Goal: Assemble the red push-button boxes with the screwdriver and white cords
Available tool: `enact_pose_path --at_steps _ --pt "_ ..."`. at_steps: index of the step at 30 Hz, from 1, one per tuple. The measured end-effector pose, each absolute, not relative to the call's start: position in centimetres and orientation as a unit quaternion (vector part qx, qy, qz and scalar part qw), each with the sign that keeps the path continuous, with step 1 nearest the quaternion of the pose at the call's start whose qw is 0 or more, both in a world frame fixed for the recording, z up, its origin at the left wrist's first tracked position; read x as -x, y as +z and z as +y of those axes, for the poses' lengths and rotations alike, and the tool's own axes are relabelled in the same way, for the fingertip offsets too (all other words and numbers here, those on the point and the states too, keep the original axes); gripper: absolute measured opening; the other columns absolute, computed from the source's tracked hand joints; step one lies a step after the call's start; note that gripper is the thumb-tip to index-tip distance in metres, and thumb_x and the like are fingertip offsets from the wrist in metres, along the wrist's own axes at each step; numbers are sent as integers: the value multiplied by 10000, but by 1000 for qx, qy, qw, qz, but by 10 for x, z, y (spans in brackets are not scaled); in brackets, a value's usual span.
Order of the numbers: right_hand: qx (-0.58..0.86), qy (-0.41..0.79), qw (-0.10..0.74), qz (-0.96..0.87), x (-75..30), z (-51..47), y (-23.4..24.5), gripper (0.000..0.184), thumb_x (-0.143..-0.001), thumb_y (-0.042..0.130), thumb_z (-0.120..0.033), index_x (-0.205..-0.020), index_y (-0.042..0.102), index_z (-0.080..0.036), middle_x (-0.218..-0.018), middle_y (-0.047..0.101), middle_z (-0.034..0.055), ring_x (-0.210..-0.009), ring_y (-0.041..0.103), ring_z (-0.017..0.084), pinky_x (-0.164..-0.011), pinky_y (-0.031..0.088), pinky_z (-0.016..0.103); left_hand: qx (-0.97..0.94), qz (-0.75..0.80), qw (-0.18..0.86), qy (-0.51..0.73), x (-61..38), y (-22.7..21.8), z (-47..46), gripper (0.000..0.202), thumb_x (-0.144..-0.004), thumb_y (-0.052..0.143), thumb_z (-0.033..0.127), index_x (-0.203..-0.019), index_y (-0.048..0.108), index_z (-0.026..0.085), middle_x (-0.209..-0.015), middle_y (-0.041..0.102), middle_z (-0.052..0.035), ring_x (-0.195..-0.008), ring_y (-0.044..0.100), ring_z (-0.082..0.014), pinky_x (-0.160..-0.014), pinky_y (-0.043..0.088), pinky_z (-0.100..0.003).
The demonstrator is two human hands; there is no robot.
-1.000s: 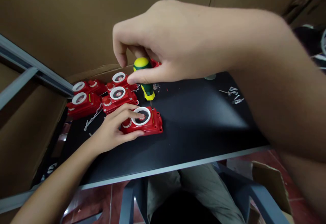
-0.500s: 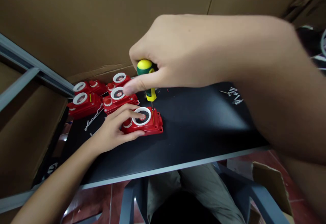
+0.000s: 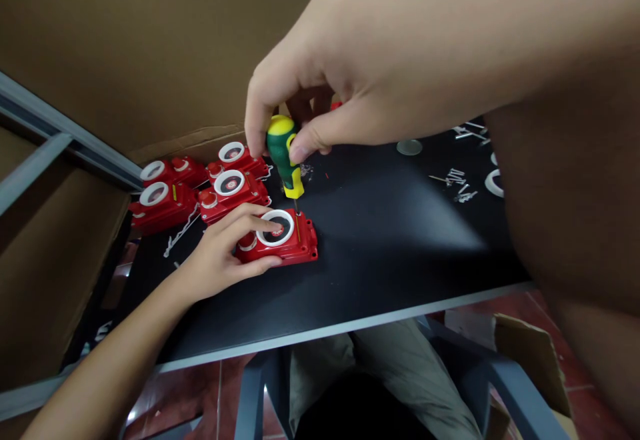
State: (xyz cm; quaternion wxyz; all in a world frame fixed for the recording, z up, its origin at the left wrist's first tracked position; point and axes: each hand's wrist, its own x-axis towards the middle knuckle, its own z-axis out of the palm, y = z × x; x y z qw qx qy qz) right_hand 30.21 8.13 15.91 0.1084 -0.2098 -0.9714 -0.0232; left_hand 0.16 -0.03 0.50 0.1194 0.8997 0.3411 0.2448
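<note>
A red plastic box with a white ring (image 3: 300,243) lies on the black tabletop. My left hand (image 3: 220,250) is closed over its left part, thumb along the near side and a fingertip inside the ring. Above the box's far right corner a green and yellow screwdriver (image 3: 284,153) stands nearly upright, its tip at a screw spot there. My right hand (image 3: 320,87) grips the screwdriver's handle between thumb and fingers, its arm reaching in from the right.
Several similar red boxes (image 3: 235,193) stand at the back left, with white cords beside them. Loose screws (image 3: 457,179), a clear disc (image 3: 410,147) and a white ring (image 3: 494,183) lie to the right. Cardboard (image 3: 150,47) walls the back; a metal frame (image 3: 60,120) edges the left.
My right hand has risen and loosened around the handle, now holding it by thumb and fingertips. The screwdriver stays at the same corner. My left hand and the red box hold their place.
</note>
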Motion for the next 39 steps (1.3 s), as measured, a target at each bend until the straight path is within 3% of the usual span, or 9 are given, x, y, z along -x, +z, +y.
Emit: enact_pose_path --at_steps 6,11,17,22,27,31,34,37,39 --pt "138 -37 128 -981 -302 92 152 285 -1056 709 -287 -1320 817 -300 -997 672 -114 -802 559 95 -807 379 335 -896 350 120 245 -2 5 -1 393 -1012 888 428 -1326 754 235 -1414 765 -129 -1291 787 -268 -1146 620 -363" --pt "232 -26 94 -968 -297 75 155 319 -1108 684 -294 -1418 758 -304 -1284 708 -61 -1033 666 168 -920 429 354 -895 351 122 246 -2 5 -2 395 -1014 886 430 -1334 752 240 -1420 764 -132 -1299 785 -265 -1154 618 -366" --pt "192 -26 136 -972 -289 79 146 316 -1135 572 -333 -1370 777 -279 -1279 767 -39 -1087 680 189 -992 470 366 -895 354 121 243 -4 6 -2 390 -1019 881 421 -1332 744 233 -1430 767 -132 -1320 780 -272 -1172 607 -367" --pt "244 -57 159 -955 -279 79 137 333 -1107 571 -389 -1235 857 -275 -971 771 8 -1027 713 259 -951 492 430 -894 357 121 241 -3 5 -2 388 -1038 851 469 -1328 746 234 -1448 760 -128 -1338 769 -264 -1181 597 -361" --pt "322 -76 159 -930 -269 72 132 506 -1120 555 -573 -1038 878 -193 -720 684 28 -945 733 278 -871 509 404 -892 367 119 235 -1 3 -2 398 -1042 837 510 -1320 764 235 -1451 761 -140 -1330 774 -281 -1159 621 -389" --pt "351 -82 143 -922 -276 67 135 569 -1105 573 -721 -989 868 -249 -694 636 11 -785 688 247 -744 453 378 -894 362 117 238 -1 3 -2 388 -1041 842 491 -1326 759 240 -1445 768 -141 -1345 771 -286 -1172 617 -392" --pt "344 -47 113 -931 -288 67 142 618 -1054 591 -828 -1053 847 -266 -815 704 -9 -727 636 192 -647 391 346 -895 357 116 240 -2 4 -2 388 -1036 849 481 -1330 757 244 -1443 769 -136 -1335 776 -280 -1167 619 -381" --pt "294 -9 86 -952 -298 71 153 357 -1050 784 -559 -1318 811 -324 -1100 770 -72 -871 665 146 -638 397 292 -892 361 121 241 -1 3 -2 398 -1029 853 500 -1320 765 243 -1437 770 -139 -1308 787 -287 -1152 627 -389" --pt "255 3 78 -964 -302 73 158 414 -1044 813 -303 -1454 773 -344 -1196 764 -100 -903 662 104 -651 390 240 -892 360 124 245 -1 3 -2 401 -1024 859 500 -1317 766 243 -1424 776 -138 -1298 790 -288 -1150 627 -388"
